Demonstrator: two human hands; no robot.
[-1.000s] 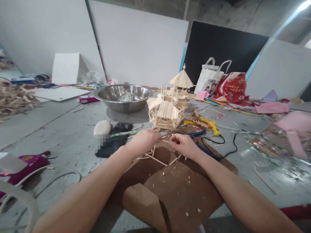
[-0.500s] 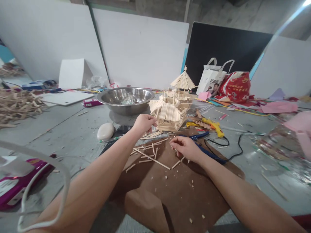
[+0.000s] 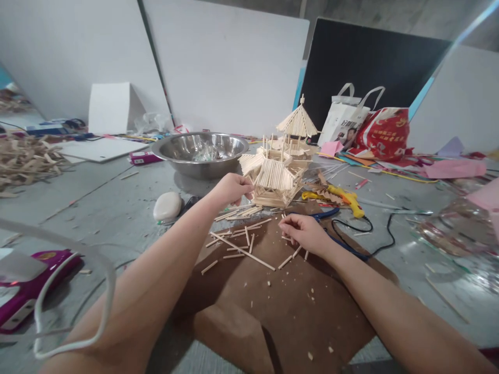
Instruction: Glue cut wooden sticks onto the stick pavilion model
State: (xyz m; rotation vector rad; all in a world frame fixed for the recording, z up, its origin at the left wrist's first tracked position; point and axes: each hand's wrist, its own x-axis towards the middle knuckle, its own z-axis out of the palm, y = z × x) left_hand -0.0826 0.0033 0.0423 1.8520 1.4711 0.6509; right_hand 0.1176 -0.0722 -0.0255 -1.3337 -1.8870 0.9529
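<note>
Left hand [image 3: 233,190] has gone from over the loose sticks [image 3: 255,258] to the near left corner of the stick pavilion [image 3: 275,175]; fingertips drawn close, can't tell if they're clamped on anything or touching it. Right hand [image 3: 304,231] still in front of the pavilion, fingers curled inward; can't tell if a stick's pinched. Upshot, probably: hands now split, model and supply, sticks uncovered on brown paper [image 3: 288,311] in front of the pavilion. Metal bowl [image 3: 200,167] left of pavilion, glue gun [image 3: 354,204] right.
</note>
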